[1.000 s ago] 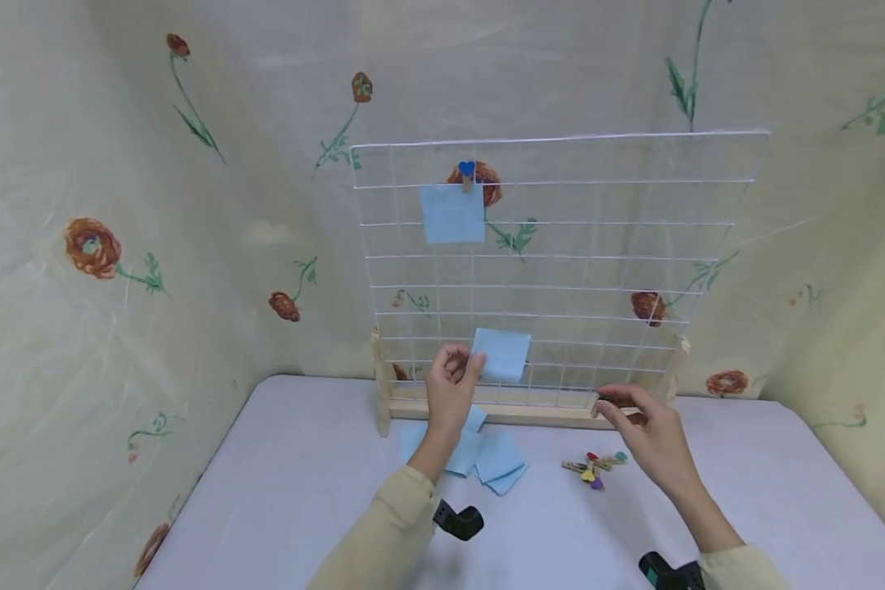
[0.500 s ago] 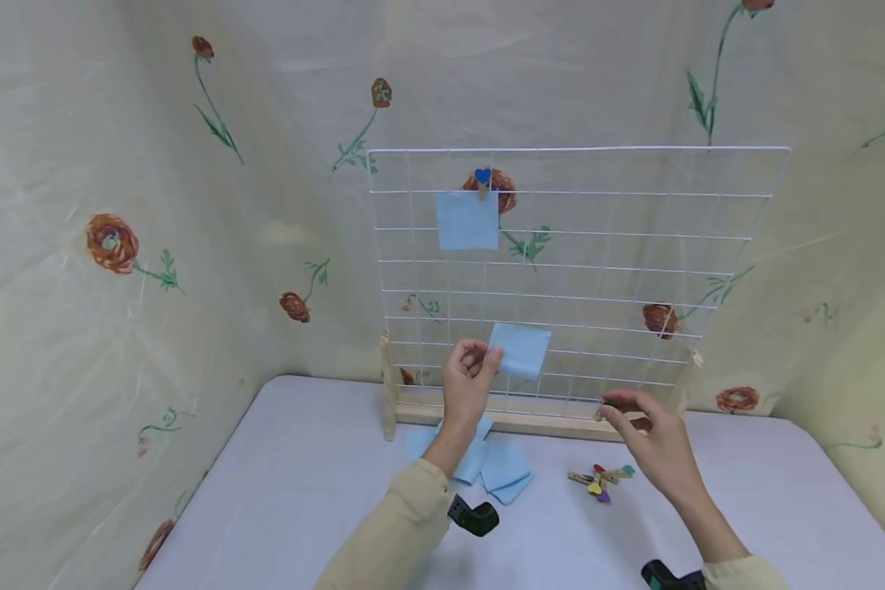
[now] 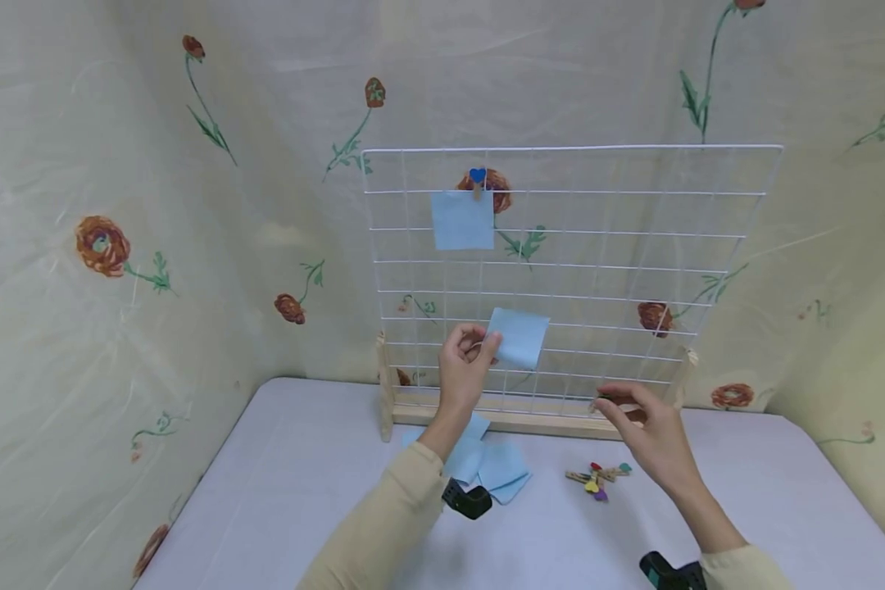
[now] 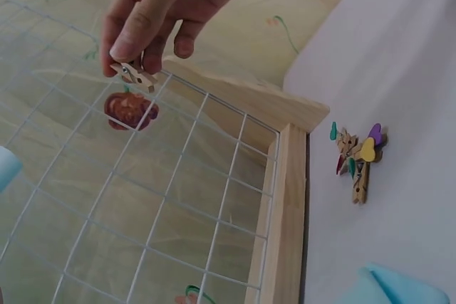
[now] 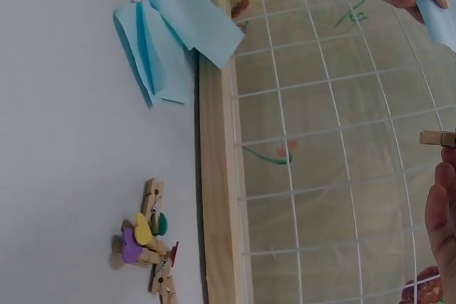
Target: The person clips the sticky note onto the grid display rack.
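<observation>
My left hand (image 3: 466,366) pinches a light blue paper square (image 3: 519,338) by its left edge, in front of the lower part of the white wire grid (image 3: 597,266). To the right, my right hand (image 3: 646,428) holds a small wooden clothespin (image 5: 436,137) between thumb and fingers, its end pointing out toward the grid. Higher up, another blue paper square (image 3: 462,221) hangs from a grid wire by a clothespin with a blue heart (image 3: 477,174).
The grid stands in a wooden base (image 3: 560,423) on the white-covered table (image 3: 302,492). More blue papers (image 3: 503,469) lie beneath the left forearm. Several clothespins with coloured hearts (image 5: 142,229) are heaped near the right hand. Flower-printed cloth (image 3: 265,164) surrounds the table.
My left hand has raised the blue paper square slightly along the grid. The right hand keeps its hold on the clothespin in nearly the same place. The head view has shifted a little.
</observation>
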`<state>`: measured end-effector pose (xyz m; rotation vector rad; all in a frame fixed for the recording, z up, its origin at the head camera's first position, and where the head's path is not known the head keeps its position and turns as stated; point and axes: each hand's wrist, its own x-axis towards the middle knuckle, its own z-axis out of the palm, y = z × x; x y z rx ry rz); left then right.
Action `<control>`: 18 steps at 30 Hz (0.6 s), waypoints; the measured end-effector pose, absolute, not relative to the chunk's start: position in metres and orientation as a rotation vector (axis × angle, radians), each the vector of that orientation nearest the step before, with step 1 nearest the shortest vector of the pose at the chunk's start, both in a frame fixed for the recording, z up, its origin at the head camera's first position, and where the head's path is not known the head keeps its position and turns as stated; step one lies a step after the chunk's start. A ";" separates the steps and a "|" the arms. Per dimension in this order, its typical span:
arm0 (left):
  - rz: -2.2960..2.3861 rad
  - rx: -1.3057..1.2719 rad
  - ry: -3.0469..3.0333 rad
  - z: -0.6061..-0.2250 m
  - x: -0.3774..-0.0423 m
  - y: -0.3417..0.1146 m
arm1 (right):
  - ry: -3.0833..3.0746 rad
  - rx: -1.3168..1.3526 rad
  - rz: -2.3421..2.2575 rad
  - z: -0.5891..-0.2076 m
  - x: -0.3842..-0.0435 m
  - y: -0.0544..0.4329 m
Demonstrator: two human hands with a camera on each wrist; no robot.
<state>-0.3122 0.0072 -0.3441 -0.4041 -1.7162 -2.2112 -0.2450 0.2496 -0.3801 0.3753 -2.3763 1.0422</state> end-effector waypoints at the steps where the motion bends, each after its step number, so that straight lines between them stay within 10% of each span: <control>1: -2.206 -0.418 -1.715 -0.342 -0.312 0.007 | -2.376 0.380 1.036 -0.379 -0.246 0.249; 18: -2.205 -0.439 -1.756 -0.321 -0.321 0.006 | -2.327 0.518 0.995 -0.346 -0.261 0.245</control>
